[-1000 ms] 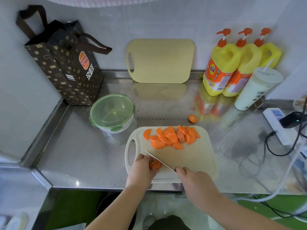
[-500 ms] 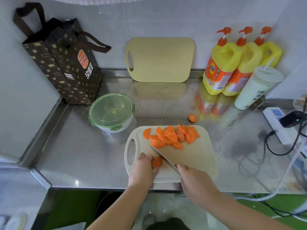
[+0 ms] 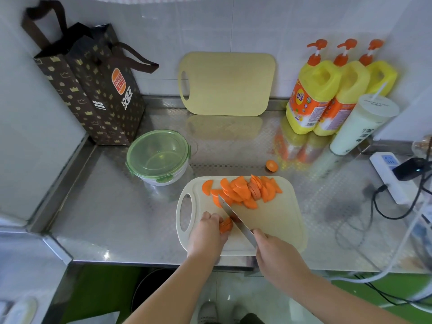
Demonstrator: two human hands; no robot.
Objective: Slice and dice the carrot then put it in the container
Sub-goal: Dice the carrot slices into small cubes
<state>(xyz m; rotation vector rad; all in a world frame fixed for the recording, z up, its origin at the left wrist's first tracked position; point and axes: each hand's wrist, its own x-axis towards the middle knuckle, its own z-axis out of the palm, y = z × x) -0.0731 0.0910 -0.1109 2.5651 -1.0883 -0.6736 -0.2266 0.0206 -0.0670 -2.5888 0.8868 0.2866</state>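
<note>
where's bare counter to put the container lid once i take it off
Widest bare steel: left of the white cutting board, in front of the container, out to the front edge. Another strip lies between the leaning yellow board and the white one. Crowded: back right, with bottles, cup and power strip.

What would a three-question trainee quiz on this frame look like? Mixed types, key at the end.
1. True or false: the container has its lid on.
2. The left hand holds the carrot stack. What grips the knife? A) that same hand B) the right hand C) nothing
3. Where does the lone carrot end piece lie?
Key: 1 true. 2 B. 3 On the steel counter, beyond the far edge of the white cutting board, not on it.
</note>
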